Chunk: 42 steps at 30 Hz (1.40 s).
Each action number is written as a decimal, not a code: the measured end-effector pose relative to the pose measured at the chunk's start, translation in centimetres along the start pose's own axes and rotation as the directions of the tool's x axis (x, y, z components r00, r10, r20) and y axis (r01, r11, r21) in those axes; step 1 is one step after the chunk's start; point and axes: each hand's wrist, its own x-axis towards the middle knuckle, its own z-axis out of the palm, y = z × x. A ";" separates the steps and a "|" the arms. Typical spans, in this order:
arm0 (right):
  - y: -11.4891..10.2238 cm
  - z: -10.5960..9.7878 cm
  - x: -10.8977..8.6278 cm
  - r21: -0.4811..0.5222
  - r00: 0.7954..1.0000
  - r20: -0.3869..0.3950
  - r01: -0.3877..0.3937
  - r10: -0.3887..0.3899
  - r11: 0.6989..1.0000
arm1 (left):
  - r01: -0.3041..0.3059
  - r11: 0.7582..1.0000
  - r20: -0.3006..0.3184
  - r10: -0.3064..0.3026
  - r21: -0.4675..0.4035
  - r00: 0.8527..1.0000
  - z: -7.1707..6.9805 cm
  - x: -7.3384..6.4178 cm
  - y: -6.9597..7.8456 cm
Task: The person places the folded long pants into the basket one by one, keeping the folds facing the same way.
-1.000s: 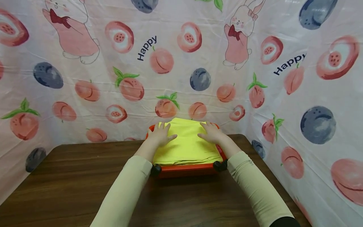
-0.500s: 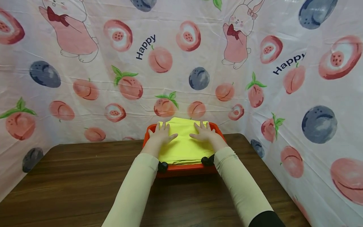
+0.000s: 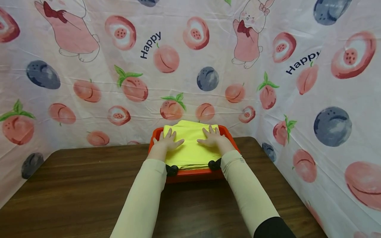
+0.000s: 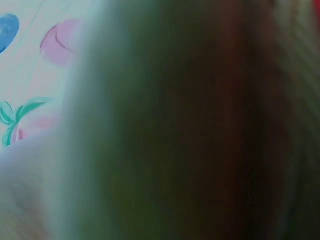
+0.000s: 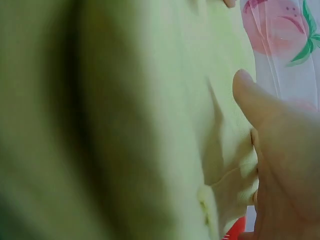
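Observation:
Folded yellow cloth (image 3: pixel 190 145), several layers thick, fills a red-orange bin (image 3: pixel 193 172) at the back of the table. My left hand (image 3: pixel 167 144) rests on the cloth's left side with fingers spread. On its right side lies my right hand (image 3: pixel 215 139), fingers likewise spread and the thumb pointing inward. In the right wrist view, the right hand (image 5: pixel 285 150) is seen beside the yellow cloth (image 5: pixel 190 100), the thumb standing apart from it. A dark blur covers most of the left wrist view, hiding the left fingers.
The bin stands on a dark wooden table (image 3: pixel 89 185), near its far edge. Behind and to the right hangs a fruit-and-rabbit printed curtain (image 3: pixel 178 86). Black wrist cameras (image 3: pixel 171 170) sit under both cuffs, close to the bin's front rim.
My right hand has shifted left and inward over the cloth, showing more of the bin's right rim. The left hand stays nearly in place. The head view has tilted slightly down.

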 end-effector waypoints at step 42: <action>0.3 0.2 -0.5 0.024 0.998 0.056 0.023 -0.025 0.999 | -0.038 0.999 0.104 0.038 -0.003 0.994 -0.1 -0.3 -1.2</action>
